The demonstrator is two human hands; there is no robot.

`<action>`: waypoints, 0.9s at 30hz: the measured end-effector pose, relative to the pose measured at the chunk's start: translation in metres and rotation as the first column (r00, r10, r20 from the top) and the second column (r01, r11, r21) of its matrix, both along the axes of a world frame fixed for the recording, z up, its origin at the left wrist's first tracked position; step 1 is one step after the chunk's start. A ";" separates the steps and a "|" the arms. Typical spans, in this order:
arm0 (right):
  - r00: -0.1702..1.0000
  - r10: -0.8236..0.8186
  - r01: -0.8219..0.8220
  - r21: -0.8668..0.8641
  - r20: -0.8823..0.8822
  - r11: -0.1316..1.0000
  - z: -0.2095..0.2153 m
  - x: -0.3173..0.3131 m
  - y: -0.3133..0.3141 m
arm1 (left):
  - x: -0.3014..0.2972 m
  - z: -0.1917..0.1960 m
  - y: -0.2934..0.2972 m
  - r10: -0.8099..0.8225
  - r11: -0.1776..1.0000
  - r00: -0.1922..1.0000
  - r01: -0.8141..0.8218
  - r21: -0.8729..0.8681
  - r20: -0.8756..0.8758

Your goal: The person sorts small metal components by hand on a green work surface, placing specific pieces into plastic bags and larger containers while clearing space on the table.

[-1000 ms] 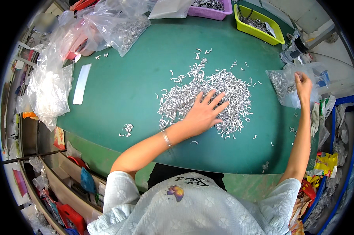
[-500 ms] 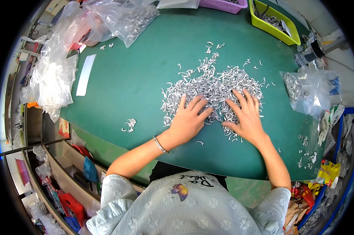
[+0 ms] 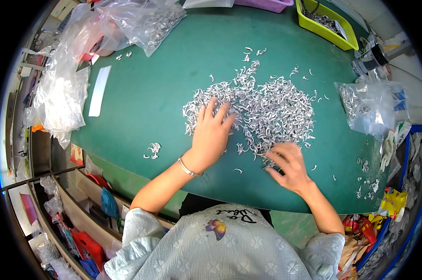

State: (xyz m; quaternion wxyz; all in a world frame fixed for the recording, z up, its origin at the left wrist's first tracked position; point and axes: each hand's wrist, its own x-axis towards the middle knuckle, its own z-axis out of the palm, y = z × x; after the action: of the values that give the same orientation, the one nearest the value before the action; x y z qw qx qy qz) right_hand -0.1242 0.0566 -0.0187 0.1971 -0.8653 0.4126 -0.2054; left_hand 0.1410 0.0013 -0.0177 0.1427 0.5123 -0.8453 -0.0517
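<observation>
A wide heap of small curved silver metal pieces lies in the middle of the green tabletop. My left hand rests on the left part of the heap with fingers spread, and a silver bangle circles that wrist. At the heap's near edge, my right hand is loosely bent, thumb apart from the fingers, its fingertips among the pieces. Neither hand shows a piece gripped. A small cluster of the same pieces sits apart to the left.
Clear plastic bags fill the far left, near a white strip. A yellow-green basket and a purple basket stand at the back. Another bag of pieces and scattered rings lie right. Open drawers flank the table's near left.
My left hand has slid left and away from me, shifting pieces left. My right hand has drawn back toward me, its fingers now more bent, and a gap has opened in the near middle.
</observation>
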 end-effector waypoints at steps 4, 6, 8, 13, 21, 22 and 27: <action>0.846 -0.533 0.532 -0.031 -0.005 0.846 -0.002 -0.013 -0.030 | 0.000 0.008 0.018 -0.094 0.993 0.994 0.098 0.068 -0.060; 0.771 -0.628 0.623 -0.079 -0.109 0.778 -0.009 -0.015 -0.050 | -0.001 0.011 0.019 -0.121 0.985 0.986 0.134 0.112 -0.112; 0.801 -0.576 0.561 -0.130 -0.165 0.818 -0.018 -0.005 -0.052 | -0.006 0.008 0.014 -0.104 0.977 0.969 0.142 0.157 -0.225; 0.918 -0.395 0.394 0.030 0.047 0.919 -0.001 0.013 -0.049 | -0.038 0.011 -0.007 -0.119 0.992 0.967 0.126 0.021 -0.223; 0.999 -0.012 0.012 0.016 -0.044 1.000 0.012 0.009 -0.020 | -0.028 -0.003 0.002 -0.311 0.948 0.948 0.314 0.047 -0.061; 0.998 0.024 -0.024 0.002 -0.053 1.000 0.014 0.008 -0.018 | -0.022 -0.002 0.006 -0.338 0.939 0.940 0.341 0.052 -0.048; 0.983 0.028 -0.022 -0.035 0.182 0.999 0.022 0.003 -0.030 | -0.005 0.004 0.004 -0.306 0.937 0.871 0.348 0.042 -0.385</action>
State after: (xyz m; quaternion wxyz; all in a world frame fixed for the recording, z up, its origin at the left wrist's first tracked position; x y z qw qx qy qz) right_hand -0.1214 0.0266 0.0029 0.2223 -0.8511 0.3782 -0.2883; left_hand 0.1358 0.0054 -0.0133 0.2613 0.3495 -0.8730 -0.2178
